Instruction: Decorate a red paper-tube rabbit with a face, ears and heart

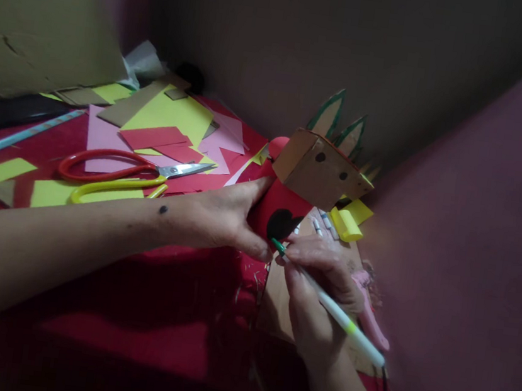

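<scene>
A craft figure stands at the centre, with a box-shaped cardboard head [302, 166] that has dark dots and pointed, green-edged ears. Below the head is its red paper body [276, 204], which carries a black patch [281, 224]. My left hand [234, 214] is wrapped round the body from the left, thumb near its lower edge. Between the fingers of my right hand [322, 279] is a white marker [337, 309] with a green tip end. That tip is at the lower edge of the black patch; whether it touches is hard to tell. Under my right hand lies a wooden-looking board [277, 299].
Scissors [115, 181] with red and yellow handles lie left, among yellow paper [170, 114], pink and red pieces. A light-blue striped stick [25, 135] lies farther left, before a large cardboard panel [35, 22]. Rightward are a yellow roll [345, 225] and a pink-handled item [372, 317].
</scene>
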A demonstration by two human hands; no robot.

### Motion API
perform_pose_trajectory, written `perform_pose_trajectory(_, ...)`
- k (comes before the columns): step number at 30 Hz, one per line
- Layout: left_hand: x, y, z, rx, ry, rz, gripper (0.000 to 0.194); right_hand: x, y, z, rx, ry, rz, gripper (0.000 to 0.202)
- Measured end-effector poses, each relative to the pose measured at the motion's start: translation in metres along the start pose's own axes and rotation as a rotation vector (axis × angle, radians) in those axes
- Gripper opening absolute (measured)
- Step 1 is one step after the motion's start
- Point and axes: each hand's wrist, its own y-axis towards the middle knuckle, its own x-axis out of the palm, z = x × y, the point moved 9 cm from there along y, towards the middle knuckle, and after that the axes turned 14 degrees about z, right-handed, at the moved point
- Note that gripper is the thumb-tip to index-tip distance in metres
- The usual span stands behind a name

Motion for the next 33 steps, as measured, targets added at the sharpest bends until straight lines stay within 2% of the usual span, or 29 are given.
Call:
perform_pose_trajectory(14,-0.002,0.002,0.001,0.006,-0.037,-0.004,0.056,-0.005,0.0,0.002,0.004,0.05,0.059,0.027)
perform_pose_trajectory(20,0.0,0.001,0.003,0.013,-0.036,-0.013,0.051,-0.004,0.0,0.002,0.01,0.045,0.059,0.028)
perform_pose_trajectory(23,0.0,0.001,0.002,-0.004,-0.046,-0.004,0.054,-0.003,0.0,0.002,0.018,0.062,0.041,0.028)
perform_pose_trajectory(27,-0.001,0.002,-0.003,-0.051,-0.063,-0.003,0.06,-0.009,-0.003,0.006,0.043,0.072,0.093,0.027)
perform_pose_trajectory(33,-0.001,0.002,0.001,0.019,-0.012,-0.008,0.056,-0.006,0.0,0.001,0.015,0.023,0.074,0.028)
